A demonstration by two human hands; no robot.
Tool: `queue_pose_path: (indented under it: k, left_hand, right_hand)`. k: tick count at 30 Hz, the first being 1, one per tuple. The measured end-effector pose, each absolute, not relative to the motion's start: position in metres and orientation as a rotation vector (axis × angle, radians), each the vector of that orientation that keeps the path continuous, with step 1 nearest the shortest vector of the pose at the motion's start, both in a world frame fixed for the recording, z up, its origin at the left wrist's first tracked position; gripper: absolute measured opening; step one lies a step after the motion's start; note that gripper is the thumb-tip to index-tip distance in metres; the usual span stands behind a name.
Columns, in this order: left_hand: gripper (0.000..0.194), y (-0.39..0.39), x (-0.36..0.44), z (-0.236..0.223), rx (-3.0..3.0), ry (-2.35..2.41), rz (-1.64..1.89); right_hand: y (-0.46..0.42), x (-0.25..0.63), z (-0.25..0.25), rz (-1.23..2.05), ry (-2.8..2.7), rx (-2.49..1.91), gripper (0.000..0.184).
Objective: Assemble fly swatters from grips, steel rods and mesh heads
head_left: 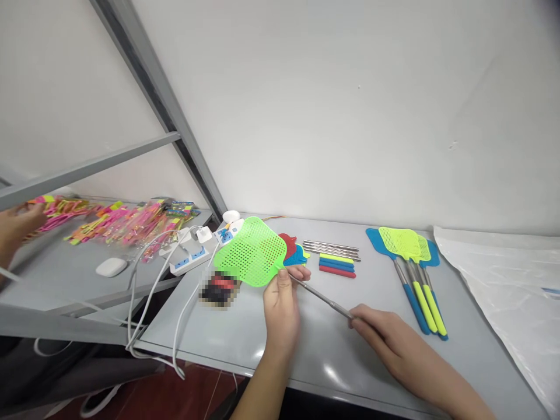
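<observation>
Left hand [282,306]: closed on the narrow neck of the green mesh head [251,254], thumb on top. The head is raised over the grey table [210,335], tilted, broad face toward the camera. Right hand [389,338]: fingers closed around the lower part of the metal rod [321,296], which slopes down rightward from the neck of the green mesh head.

Just behind the green mesh head, to its right and partly covered: a red mesh head [289,246] and a blue one [295,256], with a yellow-green edge showing beside them. Further right of the green mesh head: a row of loose metal rods [331,249]; in front of these, a stack of coloured grips [336,265], one yellow-green, two blue, one red. Well to its right: four swatters [420,286] with blue and yellow-green handles, heads overlapping, then a translucent plastic sheet [494,280].

Left of the green mesh head: a white power strip [190,256] with cables. Below its left edge: a pixelated patch, contents unreadable. Far left: pink and yellow packaged items [131,227] and another person's hand [21,220] at similar pieces.
</observation>
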State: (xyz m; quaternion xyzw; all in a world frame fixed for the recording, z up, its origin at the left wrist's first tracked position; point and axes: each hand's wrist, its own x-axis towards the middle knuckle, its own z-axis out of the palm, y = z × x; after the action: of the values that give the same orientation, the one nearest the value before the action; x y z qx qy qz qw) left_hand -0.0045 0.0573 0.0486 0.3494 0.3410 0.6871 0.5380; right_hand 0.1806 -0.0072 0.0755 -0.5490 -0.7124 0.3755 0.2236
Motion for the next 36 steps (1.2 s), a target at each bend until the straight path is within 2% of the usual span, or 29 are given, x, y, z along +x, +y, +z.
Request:
queue_pose_path:
  k: [7,11,14,17,19,23,25,31,36]
  left_hand:
    - [0.032,0.036,0.016,0.043,1.037,0.877,1.290]
    - [0.031,0.041,0.004,0.049,0.893,0.870,1.478]
    - [0.027,0.053,-0.010,0.060,0.785,0.824,1.691]
    - [0.028,0.056,-0.008,0.067,0.802,0.771,1.713]
    - [0.031,0.050,0.005,0.065,0.841,0.793,1.627]
    - [0.033,0.032,0.033,0.055,1.064,0.862,1.235]
    - [0.034,0.027,0.039,0.051,1.100,0.845,1.185]
    - [0.035,0.038,0.019,0.056,0.977,0.812,1.496]
    - [0.031,0.044,0.011,0.069,0.936,0.785,1.643]
  right_hand:
    - [0.016,0.161,0.075,0.808,-2.045,-1.478,0.023]
    - [0.019,0.160,0.069,0.657,-2.133,-1.540,0.033]
    - [0.012,0.171,0.068,0.661,-2.169,-1.549,0.036]
    - [0.006,0.182,0.072,0.685,-2.153,-1.556,0.036]
    - [0.005,0.186,0.076,0.667,-2.112,-1.613,0.035]
    - [0.008,0.184,0.084,0.667,-2.092,-1.613,0.029]
    - [0.009,0.180,0.085,0.638,-2.127,-1.587,0.026]
    - [0.006,0.183,0.076,0.461,-2.271,-1.690,0.032]
    - [-0.001,0.193,0.078,0.439,-2.308,-1.666,0.034]
